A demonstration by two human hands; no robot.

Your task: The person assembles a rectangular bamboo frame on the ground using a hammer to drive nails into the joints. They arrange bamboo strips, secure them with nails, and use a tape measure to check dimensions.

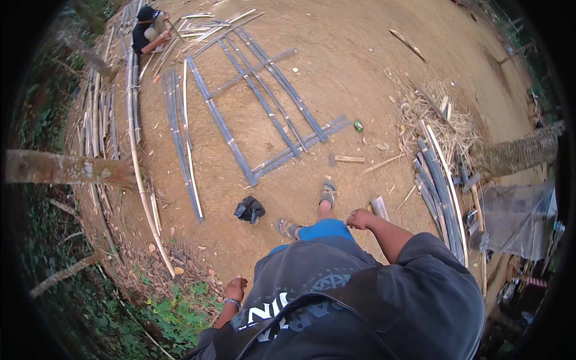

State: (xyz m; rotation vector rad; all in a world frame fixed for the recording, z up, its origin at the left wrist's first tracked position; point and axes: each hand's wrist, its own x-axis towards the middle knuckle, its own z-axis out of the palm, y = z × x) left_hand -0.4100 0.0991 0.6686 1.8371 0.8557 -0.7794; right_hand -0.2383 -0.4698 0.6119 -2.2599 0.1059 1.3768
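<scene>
My left hand (236, 288), with a bracelet at the wrist, hangs beside my body, its fingers loosely apart and nothing seen in them. Lower right of centre, my right hand (360, 219) is curled into a loose fist, with nothing showing in it. Beside it on the ground lies a short pale piece (380, 208), perhaps split bamboo. Ahead of my sandalled feet, a frame of dark bamboo poles (219, 123) lies flat. A hammer (348, 159) with a wooden handle and a small green tape measure (359, 126) rest near its closest corner. A crumpled black plastic bag (249, 209) lies left of my feet.
At the far left a person (148, 33) in a black cap squats among bamboo strips. Long poles (131, 96) line the left side, near tree trunks (66, 167). Dark split bamboo (441, 186) is piled at right, below a heap of shavings (432, 111).
</scene>
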